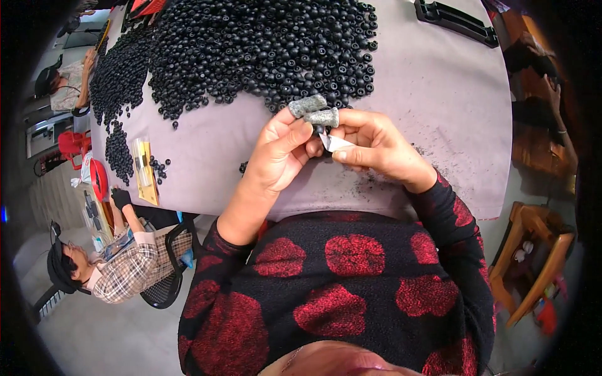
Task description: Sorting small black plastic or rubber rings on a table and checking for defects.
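My left hand (276, 150) is closed, its thumb and fingers pinching a small round black piece (319, 130). Opposite it, my right hand (373, 147) grips a small flat whitish blade (337, 144) whose tip meets the black piece. A grey finger sleeve (307, 106) covers one fingertip of the left hand, and another grey sleeve (322, 117) covers a fingertip of the right. Just beyond both hands lies a large heap of round black pieces (263, 50), many with a hole or recess. My fingers partly hide the held piece.
Dark crumbs (376, 182) lie scattered on the pale tablecloth (451, 119). A long black holder (456, 24) rests at the far right. A clear-and-yellow package (144, 172) lies to the left beside smaller black piles. A wooden stool (533, 257) stands right; a co-worker in plaid (135, 266) sits left.
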`<state>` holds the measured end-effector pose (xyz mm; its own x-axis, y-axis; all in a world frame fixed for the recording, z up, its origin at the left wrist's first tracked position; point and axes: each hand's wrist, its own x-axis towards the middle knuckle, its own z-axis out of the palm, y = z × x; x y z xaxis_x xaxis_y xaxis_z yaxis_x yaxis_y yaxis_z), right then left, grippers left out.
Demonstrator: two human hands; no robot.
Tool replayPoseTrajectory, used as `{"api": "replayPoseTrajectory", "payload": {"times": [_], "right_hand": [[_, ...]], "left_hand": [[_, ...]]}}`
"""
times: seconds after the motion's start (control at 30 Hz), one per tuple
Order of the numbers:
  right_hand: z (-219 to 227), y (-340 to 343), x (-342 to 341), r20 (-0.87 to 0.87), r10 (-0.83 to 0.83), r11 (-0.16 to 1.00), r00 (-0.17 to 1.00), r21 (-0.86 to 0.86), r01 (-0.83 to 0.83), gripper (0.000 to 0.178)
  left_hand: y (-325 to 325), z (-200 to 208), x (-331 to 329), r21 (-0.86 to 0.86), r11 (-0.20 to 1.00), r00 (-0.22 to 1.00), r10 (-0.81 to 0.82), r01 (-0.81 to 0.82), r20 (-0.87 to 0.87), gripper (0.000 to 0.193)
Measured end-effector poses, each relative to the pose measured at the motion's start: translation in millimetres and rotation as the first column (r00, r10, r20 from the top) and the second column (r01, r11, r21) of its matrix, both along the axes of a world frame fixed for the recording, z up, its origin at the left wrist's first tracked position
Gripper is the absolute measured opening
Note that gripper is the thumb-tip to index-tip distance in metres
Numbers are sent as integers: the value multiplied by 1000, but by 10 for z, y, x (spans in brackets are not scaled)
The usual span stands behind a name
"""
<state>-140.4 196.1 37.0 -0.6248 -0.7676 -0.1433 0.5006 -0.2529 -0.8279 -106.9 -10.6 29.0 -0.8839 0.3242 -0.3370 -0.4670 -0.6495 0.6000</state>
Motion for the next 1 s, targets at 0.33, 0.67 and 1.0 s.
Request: {"api": "replayPoseTrajectory", "payload": {"times": [0.33, 0.67, 1.0], "right_hand": [[-55, 10, -43, 26, -7, 1000, 1000, 17, 6, 27], [-55, 2, -20, 8, -41, 998, 999, 56, 41, 22], [-114, 21, -39, 88, -45, 999, 995, -15, 46, 21]], "left_hand": [[24, -65, -27, 24, 1000, 1000, 9, -9, -13, 31], [54, -20, 1, -18, 999, 999, 28, -29, -32, 38], [133, 6, 45, -99, 991, 992, 76, -86, -100, 42]]}}
